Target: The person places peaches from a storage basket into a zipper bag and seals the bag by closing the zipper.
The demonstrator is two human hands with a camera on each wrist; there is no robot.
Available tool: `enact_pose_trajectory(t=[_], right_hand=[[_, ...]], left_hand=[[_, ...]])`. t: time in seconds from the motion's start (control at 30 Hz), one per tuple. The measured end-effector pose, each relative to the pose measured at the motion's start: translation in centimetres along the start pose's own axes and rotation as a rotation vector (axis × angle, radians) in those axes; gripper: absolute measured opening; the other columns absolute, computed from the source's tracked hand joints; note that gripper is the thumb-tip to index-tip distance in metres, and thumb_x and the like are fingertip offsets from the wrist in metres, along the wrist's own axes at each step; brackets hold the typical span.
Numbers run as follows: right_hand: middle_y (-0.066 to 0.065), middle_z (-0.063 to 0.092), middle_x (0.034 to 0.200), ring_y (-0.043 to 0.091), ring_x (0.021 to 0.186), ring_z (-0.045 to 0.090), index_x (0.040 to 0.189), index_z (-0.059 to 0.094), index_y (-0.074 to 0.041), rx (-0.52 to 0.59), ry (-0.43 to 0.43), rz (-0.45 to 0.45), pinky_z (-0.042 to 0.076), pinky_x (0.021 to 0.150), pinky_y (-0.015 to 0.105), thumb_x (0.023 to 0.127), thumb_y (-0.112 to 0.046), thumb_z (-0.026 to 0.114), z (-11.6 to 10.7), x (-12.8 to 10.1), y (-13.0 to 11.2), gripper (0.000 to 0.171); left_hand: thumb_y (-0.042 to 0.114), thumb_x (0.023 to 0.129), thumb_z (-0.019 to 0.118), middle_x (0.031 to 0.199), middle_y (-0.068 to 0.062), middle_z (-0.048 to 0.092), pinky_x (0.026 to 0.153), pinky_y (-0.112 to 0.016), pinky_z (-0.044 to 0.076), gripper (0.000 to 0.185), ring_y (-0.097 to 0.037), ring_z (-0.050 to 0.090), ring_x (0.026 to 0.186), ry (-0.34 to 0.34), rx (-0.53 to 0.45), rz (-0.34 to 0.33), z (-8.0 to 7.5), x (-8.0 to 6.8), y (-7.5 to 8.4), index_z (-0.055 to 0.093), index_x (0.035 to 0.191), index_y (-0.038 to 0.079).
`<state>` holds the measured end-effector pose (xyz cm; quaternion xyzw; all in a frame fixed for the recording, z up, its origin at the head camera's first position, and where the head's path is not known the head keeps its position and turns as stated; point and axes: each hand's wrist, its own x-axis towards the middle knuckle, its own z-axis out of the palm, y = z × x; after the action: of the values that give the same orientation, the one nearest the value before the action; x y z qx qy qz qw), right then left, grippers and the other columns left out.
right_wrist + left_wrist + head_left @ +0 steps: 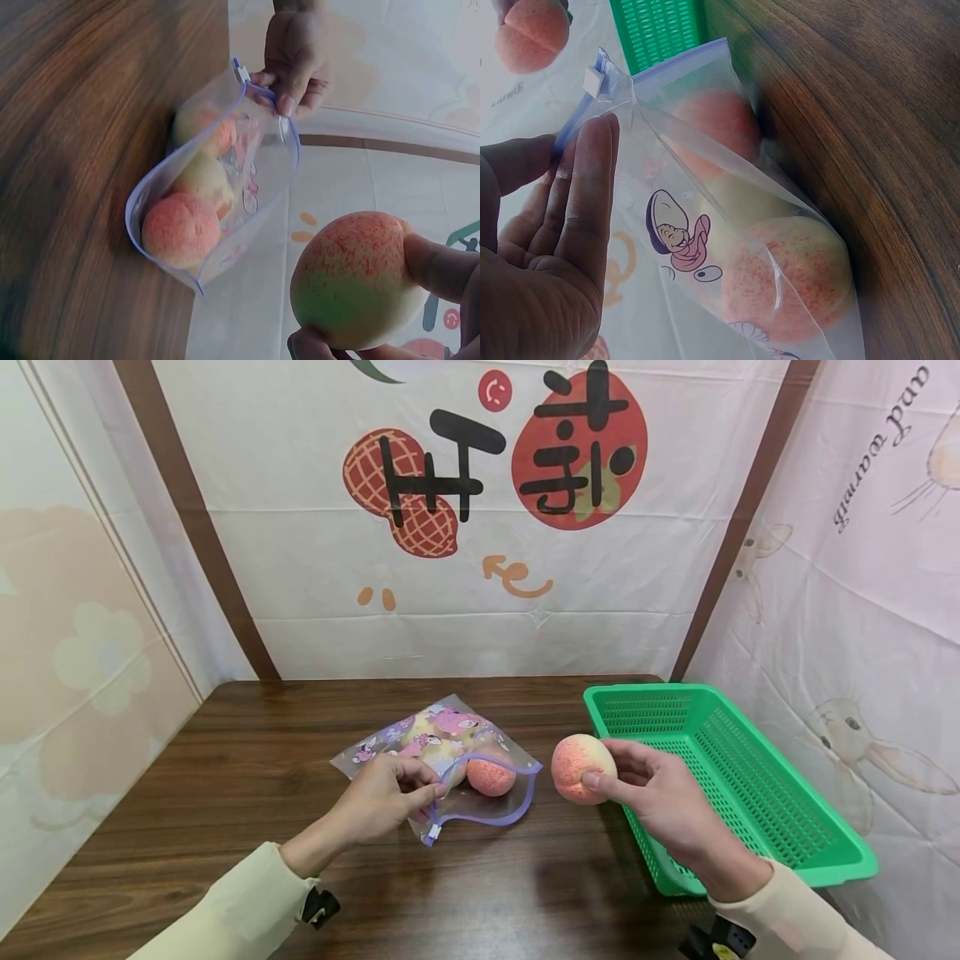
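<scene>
Glossy clear plastic bag [450,760], matt wood table [225,777].

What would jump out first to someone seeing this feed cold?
Probably the peach held up in the right hand, above the table beside the green basket. Next, the clear zip bag lying mid-table with its mouth open, the left hand pinching its purple edge and more peaches showing inside.
</scene>
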<state>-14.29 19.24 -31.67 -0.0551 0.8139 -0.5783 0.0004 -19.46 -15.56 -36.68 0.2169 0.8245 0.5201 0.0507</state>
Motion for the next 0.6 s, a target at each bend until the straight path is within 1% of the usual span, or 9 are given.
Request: enact_pose_trajectory(t=[0.3,0.43,0.6], right_hand=[[0.011,0.067,0.129,0.024,0.115,0.066,0.138,0.061,-0.007,0.030,0.003,0.016,0.056,0.089,0.030,0.087,-0.028,0.085,1.9,0.3,0.1,0.060],[0.011,0.067,0.129,0.025,0.116,0.065,0.138,0.061,-0.006,0.044,0.002,0.021,0.057,0.088,0.031,0.087,-0.023,0.085,2.9,0.3,0.2,0.058],[0.010,0.070,0.123,0.025,0.109,0.067,0.132,0.065,-0.007,0.048,0.018,0.009,0.057,0.085,0.031,0.085,-0.018,0.086,4.3,0.4,0.3,0.053]], left_hand=[[0.015,0.096,0.074,0.076,-0.007,0.069,0.061,-0.039,0.062,0.016,-0.024,0.071,0.065,-0.002,0.026,-0.006,0.0,0.1,-0.1,0.074,0.085,0.003],[0.015,0.096,0.075,0.076,-0.007,0.069,0.061,-0.039,0.062,0.016,-0.024,0.072,0.065,-0.001,0.023,-0.008,0.0,0.1,0.0,0.074,0.085,0.003],[0.015,0.095,0.075,0.076,-0.007,0.069,0.060,-0.039,0.062,0.015,-0.024,0.071,0.065,0.004,0.016,0.000,0.1,0.1,0.1,0.074,0.085,0.004]])
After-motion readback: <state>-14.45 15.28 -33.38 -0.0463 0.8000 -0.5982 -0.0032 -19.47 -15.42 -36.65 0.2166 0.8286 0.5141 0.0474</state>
